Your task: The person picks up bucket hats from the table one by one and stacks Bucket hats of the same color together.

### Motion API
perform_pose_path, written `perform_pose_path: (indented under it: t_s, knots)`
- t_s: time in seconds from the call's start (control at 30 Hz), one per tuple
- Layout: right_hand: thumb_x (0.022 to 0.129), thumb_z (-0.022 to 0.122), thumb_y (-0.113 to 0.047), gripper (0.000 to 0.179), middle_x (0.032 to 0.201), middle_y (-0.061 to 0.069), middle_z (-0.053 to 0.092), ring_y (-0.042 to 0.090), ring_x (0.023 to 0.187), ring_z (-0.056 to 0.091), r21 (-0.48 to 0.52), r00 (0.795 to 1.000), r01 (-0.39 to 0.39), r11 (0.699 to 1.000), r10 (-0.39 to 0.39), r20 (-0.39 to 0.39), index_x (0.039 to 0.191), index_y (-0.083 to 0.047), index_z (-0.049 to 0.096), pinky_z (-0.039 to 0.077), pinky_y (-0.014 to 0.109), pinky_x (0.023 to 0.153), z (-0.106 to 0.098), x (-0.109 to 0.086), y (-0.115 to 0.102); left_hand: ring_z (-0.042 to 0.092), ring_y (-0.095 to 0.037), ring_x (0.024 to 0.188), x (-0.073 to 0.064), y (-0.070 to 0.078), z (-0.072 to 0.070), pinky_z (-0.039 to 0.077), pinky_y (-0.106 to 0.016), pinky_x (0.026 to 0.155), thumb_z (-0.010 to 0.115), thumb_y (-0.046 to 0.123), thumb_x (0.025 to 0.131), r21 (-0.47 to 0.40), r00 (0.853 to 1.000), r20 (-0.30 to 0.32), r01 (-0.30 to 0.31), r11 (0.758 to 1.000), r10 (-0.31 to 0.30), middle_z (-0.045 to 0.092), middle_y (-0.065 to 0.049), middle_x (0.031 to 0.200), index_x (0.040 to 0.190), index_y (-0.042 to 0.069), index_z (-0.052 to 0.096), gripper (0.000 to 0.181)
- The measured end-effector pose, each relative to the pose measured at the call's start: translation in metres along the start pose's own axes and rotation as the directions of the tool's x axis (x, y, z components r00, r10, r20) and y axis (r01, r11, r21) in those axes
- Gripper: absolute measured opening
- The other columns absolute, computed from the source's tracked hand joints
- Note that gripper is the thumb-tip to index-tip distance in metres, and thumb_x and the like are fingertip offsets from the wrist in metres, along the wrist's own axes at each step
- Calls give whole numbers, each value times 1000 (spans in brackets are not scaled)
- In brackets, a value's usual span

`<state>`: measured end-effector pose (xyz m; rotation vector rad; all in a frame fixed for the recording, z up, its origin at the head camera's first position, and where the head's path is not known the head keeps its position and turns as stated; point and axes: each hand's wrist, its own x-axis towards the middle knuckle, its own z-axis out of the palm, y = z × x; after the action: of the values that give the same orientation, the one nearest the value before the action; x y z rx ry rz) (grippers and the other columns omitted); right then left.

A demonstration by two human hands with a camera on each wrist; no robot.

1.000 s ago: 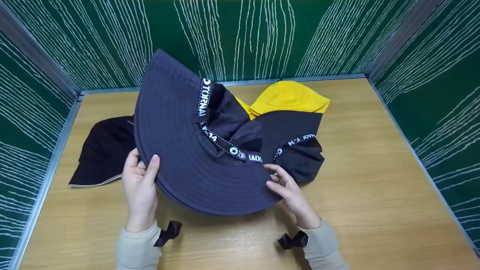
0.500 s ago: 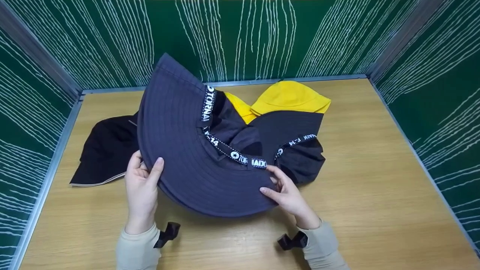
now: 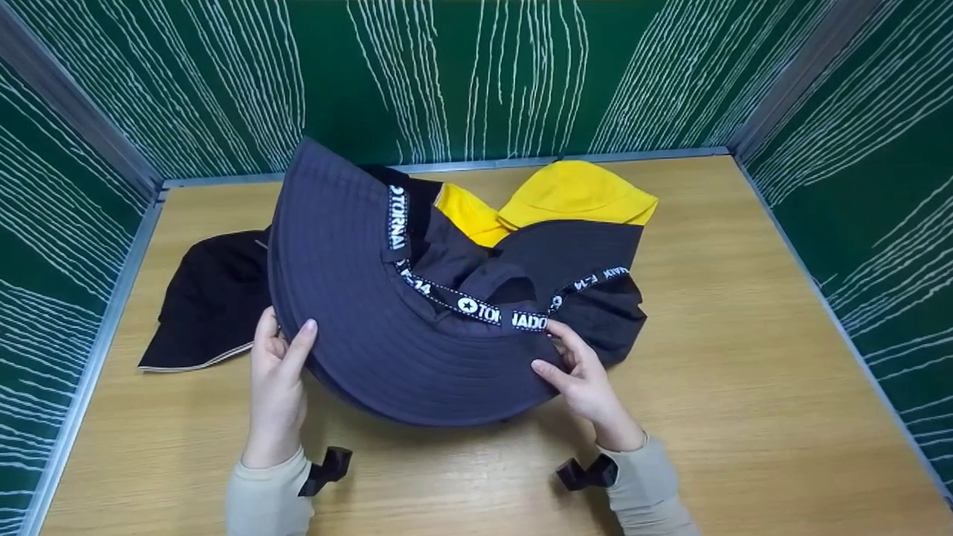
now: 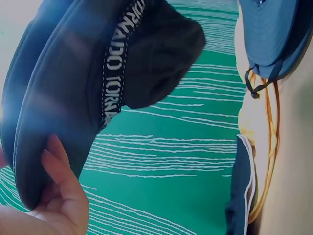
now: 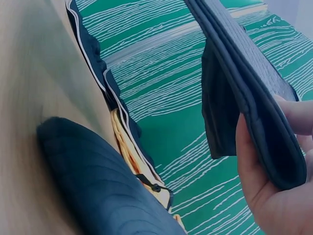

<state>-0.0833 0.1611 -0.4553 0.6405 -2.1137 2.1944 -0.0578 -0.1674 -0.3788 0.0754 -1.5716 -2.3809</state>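
Observation:
A dark grey-blue bucket hat (image 3: 350, 313), folded in half with its lettered inner band showing, is held up over the table in the head view. My left hand (image 3: 281, 394) pinches the doubled brim at its left edge, thumb on the near face. At the right end, my right hand (image 3: 592, 391) grips the brim near the band, thumb in front and fingers behind. The left wrist view shows the hat's soft crown (image 4: 161, 58) hanging away from the brim. In the right wrist view, the folded brim (image 5: 249, 103) sits between thumb and fingers.
On the wooden table (image 3: 759, 357) behind the held hat lie a second dark hat (image 3: 588, 242) with a lettered band, a yellow hat (image 3: 577, 193) and, at left, a black hat (image 3: 212, 298) with a pale edge. Green walls (image 3: 335, 74) with white lines enclose the table.
The held hat's upper tip has come down, showing more yellow and black fabric behind it. My right hand dipped left, then moved back right with the brim. Both hands keep their hold.

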Motion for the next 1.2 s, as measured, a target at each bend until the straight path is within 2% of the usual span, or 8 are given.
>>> perform_pose_path:
  t_s: [0.13,0.23,0.33,0.5,0.6,0.8,0.97,1.2]
  knots:
    - [82,60,14,59,107,-22,60,-5,96,55,-136,995,101,986,-103,-9,124,-28,55,43,9,83,-5,2,-6,63,-10,82,2,-3,-4,52,-23,73,51,0,94,-50,1000,2,22,999,-21,66,-1,95,112,6,49,19]
    - [78,59,21,54,114,-24,58,-7,102,53,-195,981,195,961,-193,31,122,-12,58,40,7,89,-10,6,-11,62,-8,79,4,-5,-8,51,-23,72,50,4,95,-79,999,23,51,996,-49,66,1,92,111,7,48,16]
    - [73,61,24,50,118,-22,58,-8,105,53,-239,948,319,917,-303,99,117,1,58,40,7,90,-16,10,-16,61,-7,81,6,-7,-14,49,-22,73,48,9,97,-83,997,42,75,994,-72,65,3,93,111,9,48,15]
    - [84,66,3,33,117,-16,61,-6,101,56,-274,870,493,826,-463,169,116,-1,61,44,8,86,-23,16,-23,58,-6,88,9,-11,-20,46,-22,78,46,16,98,-58,992,22,124,991,-123,61,5,102,114,13,47,17]
    - [90,63,-12,27,115,-10,65,-4,102,57,-292,839,544,787,-512,183,114,-1,63,44,9,87,-24,17,-25,56,-5,92,11,-12,-21,45,-22,80,46,19,98,-30,987,13,158,987,-158,59,6,105,119,11,44,23]
    - [92,60,-17,25,112,-4,67,-3,106,57,-311,794,608,731,-562,230,113,-4,65,45,12,90,-26,20,-32,55,-4,91,16,-13,-26,44,-20,77,45,23,98,-17,981,2,196,980,-196,58,8,106,129,6,34,37]
    - [91,61,-15,22,108,-2,68,-2,107,58,-273,777,628,728,-571,265,110,-3,66,46,14,91,-31,21,-38,56,-4,90,19,-14,-31,45,-20,76,47,23,99,-64,981,-24,193,979,-195,60,8,103,122,9,41,28]
    - [91,61,-15,25,113,-6,66,-2,108,58,-261,793,602,754,-528,305,115,-7,65,45,13,92,-40,21,-39,61,-6,83,20,-11,-33,49,-21,70,54,16,96,-191,984,-36,166,968,-176,65,3,95,110,11,54,15]
